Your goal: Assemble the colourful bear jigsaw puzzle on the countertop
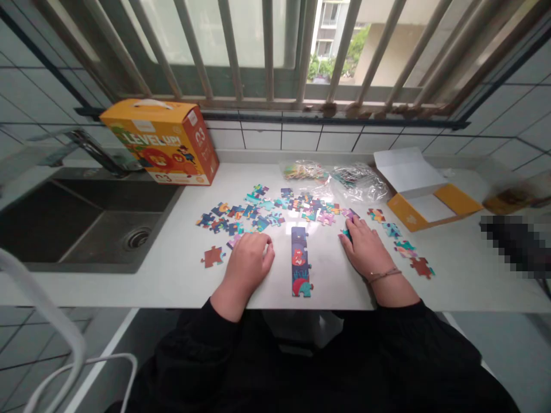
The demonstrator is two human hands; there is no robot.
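Observation:
My left hand (pixel 249 258) rests loosely curled on the white counter, its fingertips hidden beneath it. A brown puzzle piece (pixel 212 256) lies left of it, and a pink-purple piece (pixel 233 241) peeks out at its edge. My right hand (pixel 365 246) lies palm down with fingers stretched forward. A teal piece (pixel 345 233) shows by its thumb and a purple piece (pixel 350 213) by its fingertips; whether they touch is unclear. Between my hands stands a joined strip of puzzle pieces (pixel 300 261) with a red creature on dark blue.
Loose puzzle pieces (pixel 258 218) spread behind my hands. Several more, including a brown piece (pixel 422 267), lie right of my right hand. Farther back are clear plastic bags (pixel 359 180), an opened yellow box (pixel 460 205) and an orange box (pixel 172 143). A dark sink (pixel 159 229) lies left.

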